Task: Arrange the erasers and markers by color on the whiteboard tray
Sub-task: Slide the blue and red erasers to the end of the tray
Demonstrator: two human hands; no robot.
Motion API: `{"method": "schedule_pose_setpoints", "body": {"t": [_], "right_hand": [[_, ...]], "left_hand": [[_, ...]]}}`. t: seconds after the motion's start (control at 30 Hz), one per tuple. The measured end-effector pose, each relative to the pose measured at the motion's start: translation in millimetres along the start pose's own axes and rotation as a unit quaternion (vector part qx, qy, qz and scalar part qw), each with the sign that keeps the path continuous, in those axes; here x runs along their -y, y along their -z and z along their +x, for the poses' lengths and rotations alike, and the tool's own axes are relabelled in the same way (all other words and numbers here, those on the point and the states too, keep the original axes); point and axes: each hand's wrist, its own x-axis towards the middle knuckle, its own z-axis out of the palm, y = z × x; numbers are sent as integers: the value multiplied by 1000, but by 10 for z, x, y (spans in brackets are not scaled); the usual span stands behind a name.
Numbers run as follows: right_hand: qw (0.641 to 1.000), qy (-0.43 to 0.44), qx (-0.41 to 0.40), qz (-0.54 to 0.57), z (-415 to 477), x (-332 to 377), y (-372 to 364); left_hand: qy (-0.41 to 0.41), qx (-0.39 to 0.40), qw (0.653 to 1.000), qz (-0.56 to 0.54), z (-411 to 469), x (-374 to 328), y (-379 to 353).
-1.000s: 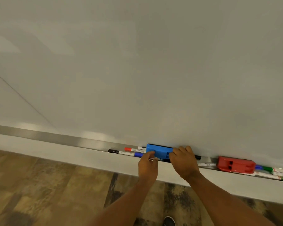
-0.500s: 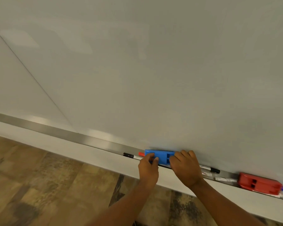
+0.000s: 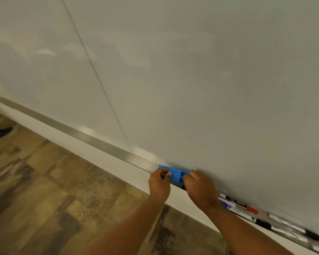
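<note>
At the far left edge of the frame I see a dark shoe [image 3: 0, 133] on the wood-patterned floor [image 3: 59, 190]. The metal whiteboard tray [image 3: 92, 138] runs diagonally from middle left down to lower right under the whiteboard [image 3: 191, 80]. Just below centre, my left hand [image 3: 159, 184] pinches the left end of the blue eraser [image 3: 175, 174], thumb on its face, fingers curled over it. My right hand [image 3: 201, 190] covers the eraser's right end, closed on it. The eraser sits in the tray against the board. Toward the lower right, blurred markers lie in the tray: a red-capped marker [image 3: 244, 207], a blue-capped marker [image 3: 227, 205], and black-capped markers [image 3: 263, 223] further along
</note>
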Motion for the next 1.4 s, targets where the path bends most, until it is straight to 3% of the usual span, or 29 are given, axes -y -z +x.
{"method": "schedule_pose_setpoints", "body": {"t": [0.33, 0.6, 0.83, 1.13, 1.4], "right_hand": [[1000, 17, 18, 12, 850, 942, -280], [998, 9, 47, 41, 709, 917, -429], [999, -14, 36, 10, 433, 717, -556], [999, -39, 27, -19, 310, 539, -582], [996, -80, 28, -37, 84, 354, -587]], "left_hand": [[28, -52, 998, 17, 1133, 38, 1048], [67, -64, 994, 66, 1760, 82, 1569], [79, -17, 993, 92, 1988, -24, 1669], [75, -32, 988, 132, 2102, 120, 1719], [67, -77, 943, 316, 1966, 94, 1462]]}}
